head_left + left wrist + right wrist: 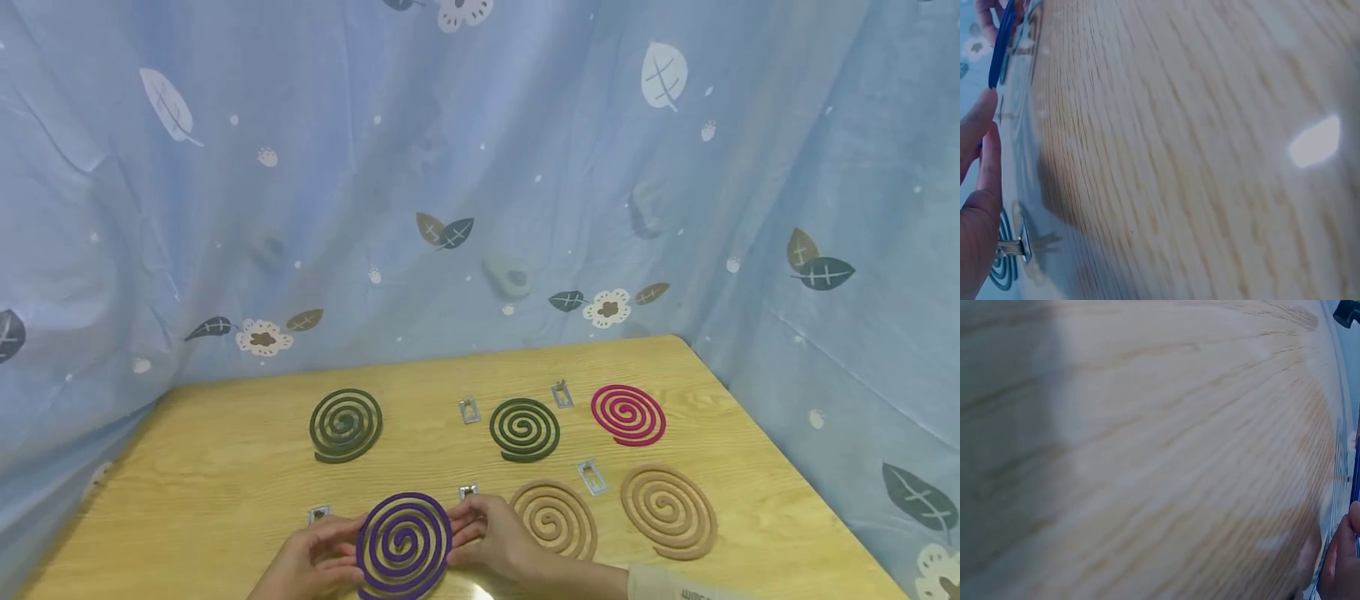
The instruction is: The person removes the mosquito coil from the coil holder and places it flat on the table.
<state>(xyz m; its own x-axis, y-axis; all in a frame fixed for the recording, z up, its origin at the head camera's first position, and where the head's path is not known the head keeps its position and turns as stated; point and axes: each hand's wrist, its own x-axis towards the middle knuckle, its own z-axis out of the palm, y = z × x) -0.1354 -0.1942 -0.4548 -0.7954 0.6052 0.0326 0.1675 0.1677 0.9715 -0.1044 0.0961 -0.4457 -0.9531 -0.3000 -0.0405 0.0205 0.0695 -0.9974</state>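
Both hands hold a purple mosquito coil (405,540) at the front of the table, tilted up with its flat face toward the head camera. My left hand (309,560) pinches its left rim between thumb and fingers. On the opposite rim, the right hand (495,537) grips with thumb and fingertips. The left wrist view shows the coil (1002,47) edge-on above the left hand (980,187). At the right edge of the right wrist view, fingers of the right hand (1340,562) touch the coil's blue-looking edge (1355,475).
Dark green coils (346,423) (524,426), a pink coil (626,409) and tan coils (664,502) (549,522) lie on the wooden table (225,467). The nearer tan one is partly behind the right hand. Several small metal stands (463,412) are scattered between them. A blue curtain (337,208) surrounds the table.
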